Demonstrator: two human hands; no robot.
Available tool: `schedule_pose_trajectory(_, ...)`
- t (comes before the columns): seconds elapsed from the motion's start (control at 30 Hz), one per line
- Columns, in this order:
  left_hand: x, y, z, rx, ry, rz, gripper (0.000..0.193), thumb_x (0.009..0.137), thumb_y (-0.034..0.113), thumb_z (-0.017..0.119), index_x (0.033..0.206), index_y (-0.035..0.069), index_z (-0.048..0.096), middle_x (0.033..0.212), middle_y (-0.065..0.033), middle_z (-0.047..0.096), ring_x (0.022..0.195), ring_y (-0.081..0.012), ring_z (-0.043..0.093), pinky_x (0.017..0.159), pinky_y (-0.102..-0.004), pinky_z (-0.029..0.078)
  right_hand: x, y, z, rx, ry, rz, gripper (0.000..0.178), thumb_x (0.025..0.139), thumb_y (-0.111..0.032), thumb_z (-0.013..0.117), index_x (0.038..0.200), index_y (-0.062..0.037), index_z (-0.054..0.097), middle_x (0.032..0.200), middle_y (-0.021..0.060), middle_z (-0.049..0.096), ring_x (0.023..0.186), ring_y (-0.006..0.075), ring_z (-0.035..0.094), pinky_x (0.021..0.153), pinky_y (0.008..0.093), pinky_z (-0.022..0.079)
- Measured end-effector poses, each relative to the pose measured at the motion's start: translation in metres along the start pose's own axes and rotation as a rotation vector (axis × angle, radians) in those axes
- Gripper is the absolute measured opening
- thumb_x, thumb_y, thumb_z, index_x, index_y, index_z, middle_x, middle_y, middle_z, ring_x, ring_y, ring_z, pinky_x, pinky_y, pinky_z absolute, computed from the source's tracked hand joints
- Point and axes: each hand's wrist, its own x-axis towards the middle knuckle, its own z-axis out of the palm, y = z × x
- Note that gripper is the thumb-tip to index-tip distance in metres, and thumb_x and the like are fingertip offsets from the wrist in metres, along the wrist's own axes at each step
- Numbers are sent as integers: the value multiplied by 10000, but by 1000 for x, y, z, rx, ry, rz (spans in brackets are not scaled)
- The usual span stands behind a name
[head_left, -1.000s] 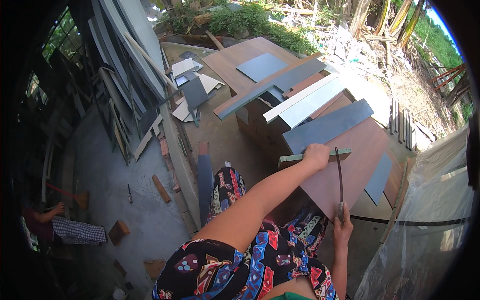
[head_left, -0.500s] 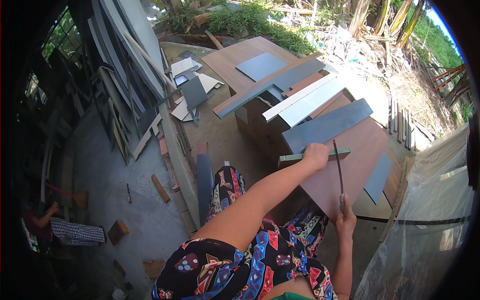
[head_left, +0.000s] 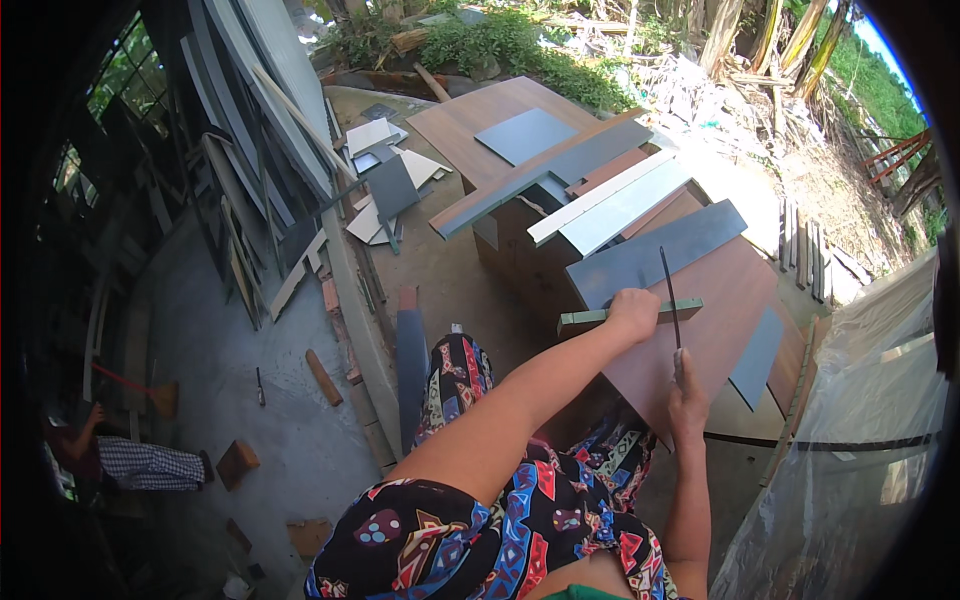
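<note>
My left hand (head_left: 632,315) is closed round a short narrow board strip (head_left: 585,320) with a pale green edge, pressing it over the brown wood-grain panel (head_left: 650,372). In my right hand (head_left: 687,398) is the handle of a hand tool with a long, thin, dark blade (head_left: 671,295). The blade points away from me and crosses the strip near its right end. Whether it is a file, a saw or a knife I cannot make out. Just beyond my left hand lies a grey-blue board (head_left: 655,255) on the panel.
Several more boards lie on the brown worktop behind, including a white strip (head_left: 600,197). Tall panels (head_left: 245,100) lean at the left. White offcuts (head_left: 375,225) and a wooden block (head_left: 237,465) lie on the ground. Another person (head_left: 125,455) is at far left near a broom. Plastic sheeting (head_left: 850,450) hangs at right.
My right hand has pushed forward and slightly left, carrying the long-bladed tool farther across the strip. My left hand keeps its hold on the strip.
</note>
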Motion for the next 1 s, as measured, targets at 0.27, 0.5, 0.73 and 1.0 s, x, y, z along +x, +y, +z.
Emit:
schedule_pose_trajectory(0.27, -1, 3, -9, -33, -33, -12, 195, 735, 117, 606, 903, 44, 675, 892, -179, 674, 884, -335, 658, 796, -417, 520, -78, 8, -27, 88, 0, 128, 548, 822, 89, 488, 1338, -93, 479, 1252, 169, 576, 1156, 260, 570, 940, 329, 459)
schedule_pose_trajectory(0.5, -2, -2, -6, -28, -3, 10, 188, 740, 111, 598, 900, 46, 675, 892, -181, 674, 880, -338, 657, 791, -418, 520, -39, 5, -24, 105, -27, 118, 574, 812, 74, 491, 1350, -126, 470, 1224, 189, 583, 1119, 302, 587, 912, 364, 474)
schedule_pose_trajectory(0.73, 0, 3, -2, -17, -5, 4, 192, 721, 124, 622, 883, 35, 674, 886, -184, 673, 884, -341, 655, 796, -421, 518, 29, 1, 9, -117, -29, 120, 634, 784, 36, 494, 1366, -213, 455, 1150, 198, 606, 1030, 363, 600, 847, 411, 483)
schedule_pose_trajectory(1.0, 4, -4, -3, -37, -14, -14, 196, 710, 141, 639, 871, 33, 672, 888, -181, 672, 888, -341, 652, 805, -425, 512, -49, 1, -25, 194, -52, 155, 544, 846, 83, 466, 1370, -62, 436, 1279, 169, 563, 1215, 247, 523, 1001, 321, 407)
